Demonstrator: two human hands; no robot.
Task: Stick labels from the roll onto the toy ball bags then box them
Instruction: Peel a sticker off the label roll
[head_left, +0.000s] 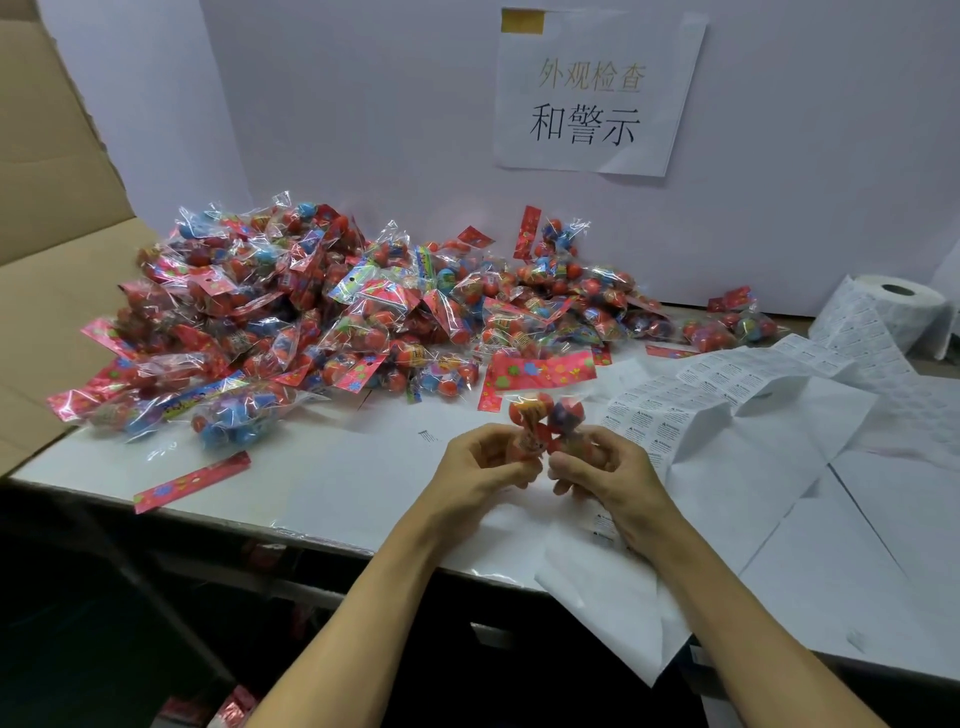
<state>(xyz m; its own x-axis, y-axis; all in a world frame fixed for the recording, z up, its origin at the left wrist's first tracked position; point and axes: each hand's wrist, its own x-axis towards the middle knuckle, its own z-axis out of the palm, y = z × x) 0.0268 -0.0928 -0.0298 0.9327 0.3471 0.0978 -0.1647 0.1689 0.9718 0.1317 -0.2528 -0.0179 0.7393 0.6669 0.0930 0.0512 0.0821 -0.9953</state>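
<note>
Here, hands (545, 465) gripping ball bag (545, 418)

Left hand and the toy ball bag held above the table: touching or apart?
Touching. The head view shows the left hand with fingers curled round the toy ball bag.

Both hands raised together, left hand (480, 457), right hand (605, 470), fingers curled
</note>
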